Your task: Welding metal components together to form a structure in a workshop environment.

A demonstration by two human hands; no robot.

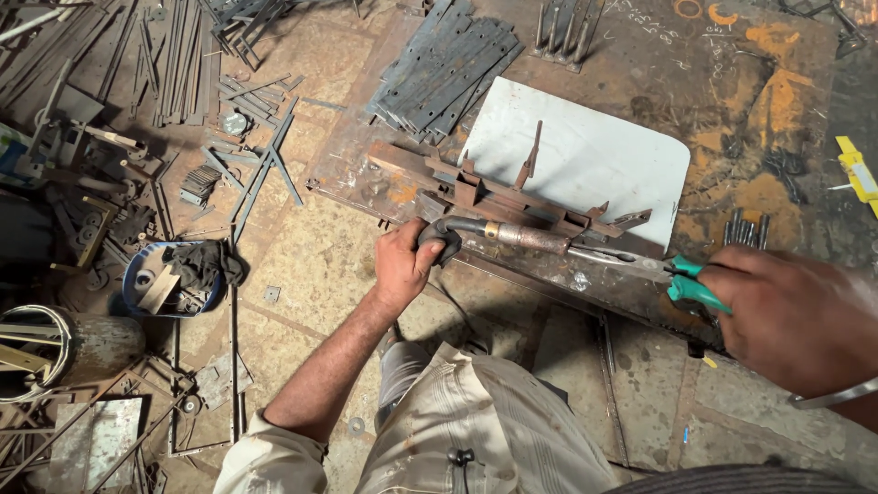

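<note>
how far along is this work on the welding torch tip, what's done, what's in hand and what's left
Done: the left hand grips the welding torch by its curved neck, nozzle resting against the rusty steel jig. In hand: the right hand holds green-handled pliers, their tips at the nozzle's end. Left: the pliers remain at the tip; whether anything is gripped there cannot be told.

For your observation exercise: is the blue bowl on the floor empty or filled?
Filled. The blue bowl holds a dark crumpled cloth and a pale flat scrap, heaped past its rim.
</note>
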